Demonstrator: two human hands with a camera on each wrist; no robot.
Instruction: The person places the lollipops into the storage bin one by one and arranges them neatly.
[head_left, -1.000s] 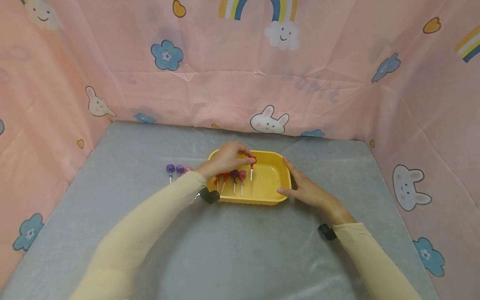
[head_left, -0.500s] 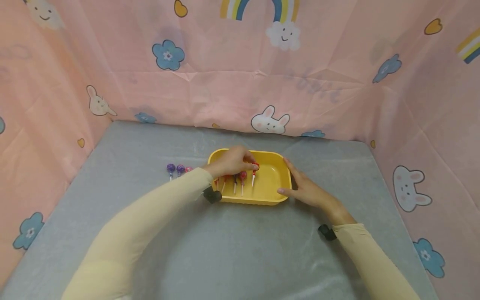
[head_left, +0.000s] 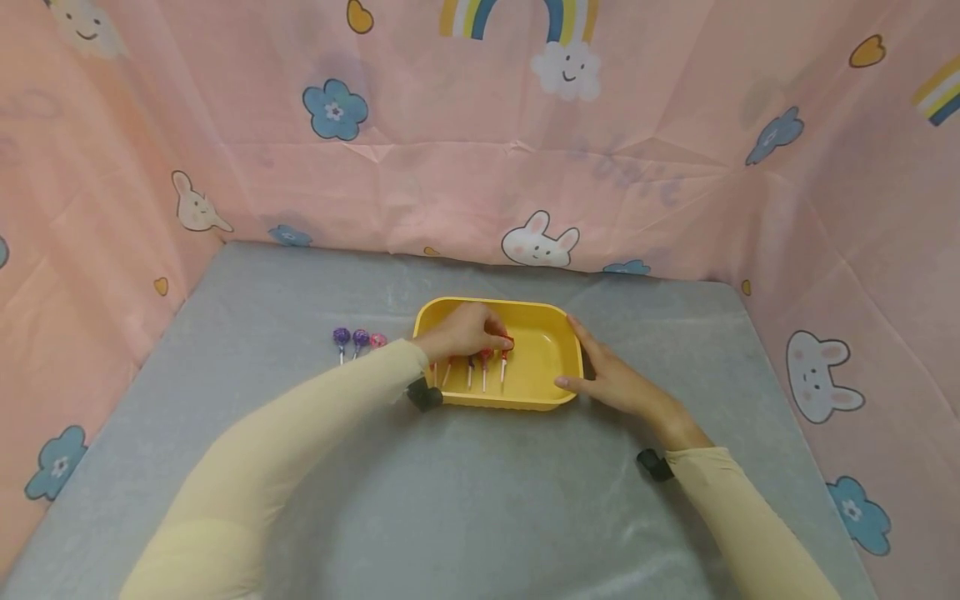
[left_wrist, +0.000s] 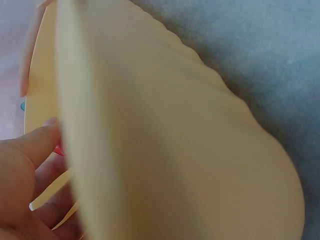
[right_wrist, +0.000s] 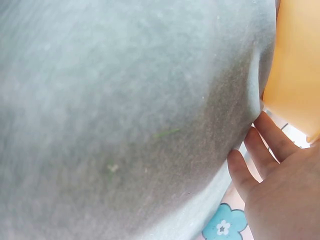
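My left hand (head_left: 467, 330) reaches into a yellow tray (head_left: 551, 350) and pinches a red-wrapped lollipop (head_left: 509, 342) by its head, between thumb and fingers. The white stick points toward the near wall. Beside it, several lollipops stand in a row in the tray, their heads partly hidden by the hand. A bit of red wrapper (left_wrist: 59, 149) shows at the thumb in the left wrist view, where the tray's outer wall (left_wrist: 185, 130) fills much of the picture. My right hand (head_left: 621, 382) rests on the tray's right end, thumb over the near corner, other fingers extended along the outside.
Left of the tray, two purple lollipops (head_left: 342, 337) and a pink lollipop (head_left: 377, 340) lie on the grey cloth (head_left: 480, 500), partly covered by the left sleeve (head_left: 300, 450). A pink patterned curtain (head_left: 420, 192) surrounds the table at the back and sides.
My left hand has lowered the red lollipop toward the near side of the tray, bringing it level with the row of others. The right hand and tray have stayed put.
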